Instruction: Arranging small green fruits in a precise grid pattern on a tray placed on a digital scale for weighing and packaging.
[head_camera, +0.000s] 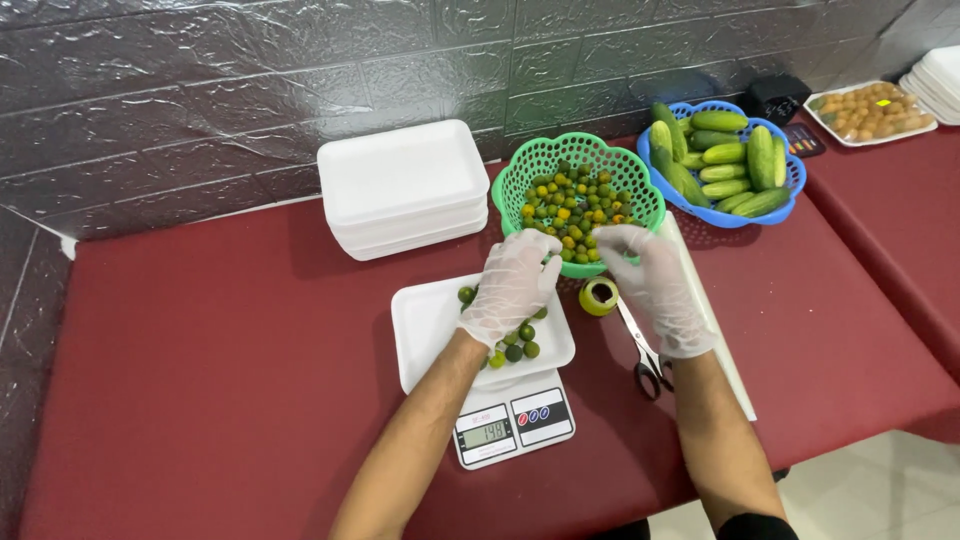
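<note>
Both my hands wear thin clear gloves. My left hand (512, 285) reaches over a white foam tray (428, 330) toward the near rim of a green basket (528, 165) full of small green and yellow citrus fruits (575, 205); its fingers curl, and whether it holds fruit I cannot see. My right hand (655, 280) rests at the basket's near right rim, fingers bent. The tray sits on a white digital kitchen scale (512, 420) and holds several small fruits (518, 345), partly hidden by my left wrist.
A stack of white foam trays (402, 185) stands at the back left. A blue basket of cucumbers (725, 160) sits right of the green one. Scissors (645, 360) and a green tape roll (598, 296) lie near my right hand. A tray of brownish fruit (872, 112) is far right.
</note>
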